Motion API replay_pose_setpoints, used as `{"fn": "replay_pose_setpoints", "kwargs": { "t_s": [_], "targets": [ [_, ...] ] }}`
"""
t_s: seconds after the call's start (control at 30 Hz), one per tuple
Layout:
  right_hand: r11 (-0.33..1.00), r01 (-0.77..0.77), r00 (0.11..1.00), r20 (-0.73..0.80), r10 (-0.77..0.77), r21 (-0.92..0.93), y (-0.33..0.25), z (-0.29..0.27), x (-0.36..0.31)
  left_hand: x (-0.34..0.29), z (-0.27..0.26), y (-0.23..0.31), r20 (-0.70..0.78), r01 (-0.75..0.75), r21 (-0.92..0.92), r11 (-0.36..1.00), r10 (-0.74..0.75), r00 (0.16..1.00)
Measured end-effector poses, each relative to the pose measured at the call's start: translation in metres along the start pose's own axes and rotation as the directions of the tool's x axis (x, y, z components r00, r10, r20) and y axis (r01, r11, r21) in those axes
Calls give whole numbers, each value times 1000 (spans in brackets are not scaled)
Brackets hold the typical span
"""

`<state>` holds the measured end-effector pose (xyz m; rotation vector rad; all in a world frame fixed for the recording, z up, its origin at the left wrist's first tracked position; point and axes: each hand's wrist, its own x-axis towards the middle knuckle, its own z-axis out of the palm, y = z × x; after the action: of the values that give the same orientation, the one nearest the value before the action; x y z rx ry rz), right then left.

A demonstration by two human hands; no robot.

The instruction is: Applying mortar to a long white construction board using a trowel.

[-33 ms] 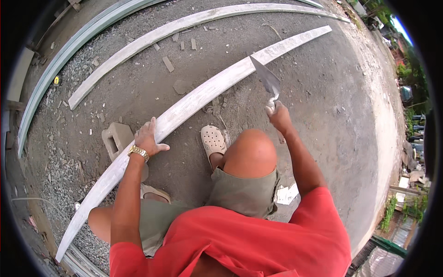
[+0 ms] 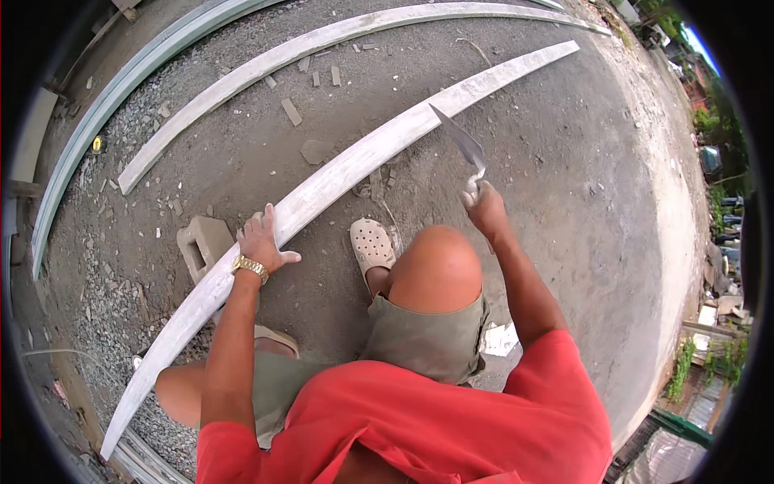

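A long, whitish plank (image 2: 355, 167) runs slantwise in front of me, its surface smeared pale grey and white. My left hand (image 2: 260, 239), a gold-coloured watch (image 2: 251, 269) at its wrist, lies on the plank with fingers stretched over it and thumb out to the side. My right hand (image 2: 487, 210) is wrapped round the handle of a pointed trowel (image 2: 463, 142). The trowel's tip lies at the plank's near edge; whether it touches cannot be told. Beside my left hand, a hollow concrete block (image 2: 207, 242) stands next to the plank, partly covered by it.
Another pale plank (image 2: 266, 66) lies farther off, and beyond it greenish-grey metal lengths (image 2: 113, 105). Broken flat pieces (image 2: 291, 112) and gravel (image 2: 105, 323) are strewn over the ground. A yellow tape measure-like item (image 2: 97, 144) sits at the left. My shoe (image 2: 372, 244) is near the plank.
The trowel has shifted slightly left and toward me, its blade turned more edge-on. My left hand stays on the plank.
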<state>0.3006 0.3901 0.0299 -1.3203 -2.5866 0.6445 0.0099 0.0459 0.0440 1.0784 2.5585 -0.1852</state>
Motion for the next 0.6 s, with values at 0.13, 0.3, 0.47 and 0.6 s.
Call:
{"fn": "replay_pose_setpoints", "kwargs": {
  "t_s": [0.13,0.3,0.47,0.6],
  "targets": [
    [994,55,997,68,-49,-91,-26,18,-33,13,15,6,-53,181,0,983,-181,982],
    [986,170,950,264,-165,5,10,60,-31,18,28,3,-170,66,-1,998,-65,983],
    [954,-93,976,165,144,-286,47,22,26,18,31,0,-225,55,4,998,-53,973],
    [957,-145,976,120,180,-252,54,1,64,18,33,-1,-254,33,0,999,-32,967]
  ]
}}
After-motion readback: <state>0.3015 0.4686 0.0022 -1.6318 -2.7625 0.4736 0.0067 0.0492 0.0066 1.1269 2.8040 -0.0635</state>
